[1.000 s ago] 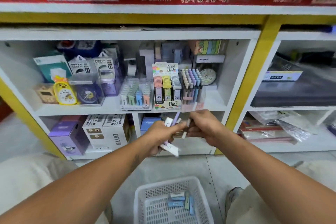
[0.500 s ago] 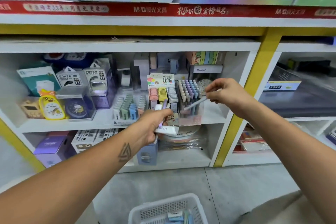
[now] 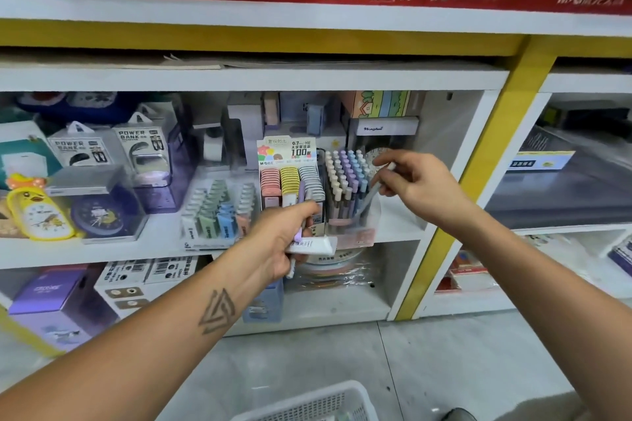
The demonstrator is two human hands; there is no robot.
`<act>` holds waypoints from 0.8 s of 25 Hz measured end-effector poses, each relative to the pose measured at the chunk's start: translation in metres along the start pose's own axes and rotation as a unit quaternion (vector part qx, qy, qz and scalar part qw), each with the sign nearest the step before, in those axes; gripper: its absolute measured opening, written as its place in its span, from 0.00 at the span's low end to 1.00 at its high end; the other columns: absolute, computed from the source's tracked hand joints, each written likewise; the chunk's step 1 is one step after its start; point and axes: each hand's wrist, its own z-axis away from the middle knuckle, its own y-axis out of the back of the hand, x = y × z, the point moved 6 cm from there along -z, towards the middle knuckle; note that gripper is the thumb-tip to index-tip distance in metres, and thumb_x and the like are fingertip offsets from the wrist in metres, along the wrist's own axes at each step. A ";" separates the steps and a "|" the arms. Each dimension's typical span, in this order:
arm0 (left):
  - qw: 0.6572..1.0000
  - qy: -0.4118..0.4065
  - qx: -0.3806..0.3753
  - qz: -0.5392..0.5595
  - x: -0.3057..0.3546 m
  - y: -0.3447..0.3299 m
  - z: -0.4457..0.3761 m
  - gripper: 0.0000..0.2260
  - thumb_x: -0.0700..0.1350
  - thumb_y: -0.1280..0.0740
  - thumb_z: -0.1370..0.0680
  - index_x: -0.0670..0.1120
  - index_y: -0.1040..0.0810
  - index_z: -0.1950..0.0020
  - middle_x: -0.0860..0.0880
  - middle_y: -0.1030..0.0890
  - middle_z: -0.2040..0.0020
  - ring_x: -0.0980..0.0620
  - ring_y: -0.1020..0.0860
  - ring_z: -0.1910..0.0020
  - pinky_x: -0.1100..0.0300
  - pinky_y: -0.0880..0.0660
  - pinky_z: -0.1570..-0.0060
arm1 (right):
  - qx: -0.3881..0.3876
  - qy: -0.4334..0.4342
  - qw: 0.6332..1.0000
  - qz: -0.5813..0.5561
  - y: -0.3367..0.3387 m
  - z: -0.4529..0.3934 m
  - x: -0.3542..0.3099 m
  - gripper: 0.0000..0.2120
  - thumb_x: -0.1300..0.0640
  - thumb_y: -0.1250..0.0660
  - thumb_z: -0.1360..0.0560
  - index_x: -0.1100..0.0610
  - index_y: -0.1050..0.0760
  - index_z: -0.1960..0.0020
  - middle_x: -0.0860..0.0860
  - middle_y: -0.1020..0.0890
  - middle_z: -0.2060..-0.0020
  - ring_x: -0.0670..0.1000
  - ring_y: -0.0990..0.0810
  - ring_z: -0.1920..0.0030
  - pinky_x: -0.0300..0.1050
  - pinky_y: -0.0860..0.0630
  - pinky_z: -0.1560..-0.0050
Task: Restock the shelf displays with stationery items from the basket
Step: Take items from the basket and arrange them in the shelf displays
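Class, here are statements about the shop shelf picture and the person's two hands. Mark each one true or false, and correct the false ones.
1. The right hand holds a pen over the pen display. True.
2. The left hand is empty. False: it grips several items, including a white one.
3. The duck clock stands right of the pen display. False: it is far left.
4. A white basket sits on the floor below. True.

Two hands (image 3: 415, 183), one basket (image 3: 318, 402)
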 end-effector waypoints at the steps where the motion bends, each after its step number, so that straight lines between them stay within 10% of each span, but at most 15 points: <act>1: 1.000 0.002 0.001 0.000 0.000 -0.001 0.000 0.09 0.43 0.27 0.27 0.46 0.26 0.61 0.52 0.29 0.78 0.55 0.32 0.83 0.68 0.39 0.79 | -0.003 0.012 1.000 0.027 -0.003 0.000 0.001 0.08 0.57 0.35 0.19 0.47 0.26 0.41 0.46 0.15 0.61 0.40 0.17 0.61 0.28 0.24 0.60; 11: 1.000 0.022 0.001 0.011 -0.001 -0.003 -0.012 0.08 0.43 0.26 0.27 0.46 0.25 0.59 0.53 0.28 0.78 0.56 0.32 0.84 0.68 0.39 0.82 | -0.044 0.062 0.990 0.121 -0.013 -0.002 0.024 0.09 0.55 0.36 0.19 0.44 0.34 0.53 0.47 0.17 0.63 0.43 0.17 0.61 0.47 0.18 0.57; 17: 1.000 0.018 -0.002 0.022 -0.001 -0.005 -0.014 0.07 0.42 0.27 0.27 0.46 0.24 0.60 0.53 0.27 0.76 0.56 0.31 0.82 0.67 0.39 0.80 | -0.048 0.105 0.984 0.138 -0.015 0.003 0.015 0.02 0.56 0.30 0.21 0.51 0.20 0.49 0.48 0.15 0.58 0.47 0.17 0.57 0.38 0.23 0.57; 20: 1.000 0.010 0.002 0.029 0.000 -0.006 -0.012 0.06 0.42 0.27 0.27 0.46 0.23 0.59 0.53 0.26 0.75 0.55 0.31 0.81 0.67 0.39 0.79 | -0.045 0.138 0.953 0.268 -0.026 0.007 0.003 0.12 0.52 0.35 0.19 0.57 0.17 0.44 0.52 0.16 0.52 0.54 0.18 0.51 0.49 0.23 0.52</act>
